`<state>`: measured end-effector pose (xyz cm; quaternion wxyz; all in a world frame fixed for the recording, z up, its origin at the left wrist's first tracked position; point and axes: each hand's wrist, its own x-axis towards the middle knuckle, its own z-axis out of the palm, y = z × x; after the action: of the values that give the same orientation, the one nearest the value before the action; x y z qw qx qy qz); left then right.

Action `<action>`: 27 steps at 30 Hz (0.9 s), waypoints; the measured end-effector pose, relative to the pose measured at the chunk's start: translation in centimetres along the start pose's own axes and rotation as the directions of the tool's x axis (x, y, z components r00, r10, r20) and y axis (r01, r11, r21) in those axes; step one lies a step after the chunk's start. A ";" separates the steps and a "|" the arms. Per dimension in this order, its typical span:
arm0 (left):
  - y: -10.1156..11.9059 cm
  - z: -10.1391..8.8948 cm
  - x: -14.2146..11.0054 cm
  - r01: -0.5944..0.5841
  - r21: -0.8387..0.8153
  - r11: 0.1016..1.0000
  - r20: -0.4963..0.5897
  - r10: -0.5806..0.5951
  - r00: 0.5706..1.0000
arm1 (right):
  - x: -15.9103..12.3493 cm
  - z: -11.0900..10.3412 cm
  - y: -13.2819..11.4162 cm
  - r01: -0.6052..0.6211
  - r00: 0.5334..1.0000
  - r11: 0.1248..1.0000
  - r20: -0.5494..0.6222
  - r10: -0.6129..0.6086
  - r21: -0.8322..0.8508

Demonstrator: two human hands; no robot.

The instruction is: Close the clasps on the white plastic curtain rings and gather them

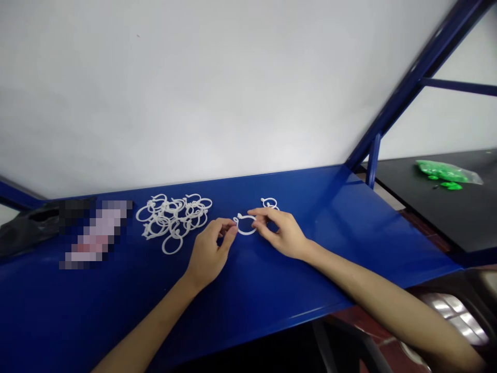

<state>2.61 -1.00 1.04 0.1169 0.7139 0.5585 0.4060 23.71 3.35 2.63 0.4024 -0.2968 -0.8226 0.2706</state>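
Between my two hands is a white plastic curtain ring (246,233), a thin hoop with a small loop and knob at its top. My left hand (212,252) pinches its left side between thumb and fingers. On the other side, the thumb and fingertips of my right hand (285,233) close on the ring's right edge. A tangled pile of similar curtain rings (171,210) lies to the left of my left hand. Just beyond my right hand, more white rings (271,200) lie on the table, partly hidden by the fingers.
The blue table (256,305) meets a white wall at the back. At far left are a black bag (27,230) and a blurred-out packet (99,228). A blue metal frame (407,72) rises at right, beside a dark table with a bag of green pieces (442,170).
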 end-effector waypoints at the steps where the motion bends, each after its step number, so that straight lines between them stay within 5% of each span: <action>1: 0.0 -0.1 0.1 0.035 -0.033 0.999 0.043 -0.034 0.999 | 0.0 0.0 -0.1 0.009 1.000 1.000 0.028 -0.009 -0.002; 5: 0.0 -0.2 0.1 0.047 -0.080 0.996 0.082 -0.040 0.996 | -0.2 0.4 -0.2 0.022 0.993 1.000 0.113 -0.022 0.001; 18: -0.3 0.5 -0.7 -0.232 0.012 0.973 0.061 0.231 0.971 | -0.8 0.6 -0.4 0.155 0.962 0.987 0.233 -0.141 -0.040; 22: -0.7 0.0 0.4 -0.260 0.169 0.951 0.152 0.236 0.960 | -0.1 0.6 1.2 0.182 0.973 0.978 0.163 -0.164 -0.102; 27: -2.8 -2.3 1.4 -0.178 0.584 0.792 0.012 0.210 0.978 | 1.0 -0.4 3.4 -0.045 0.995 0.975 -0.102 0.023 -0.220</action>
<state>-0.92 0.57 1.48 -0.1641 0.7577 0.5825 0.2443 24.44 6.41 0.99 0.4021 -0.3670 -0.8216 0.1692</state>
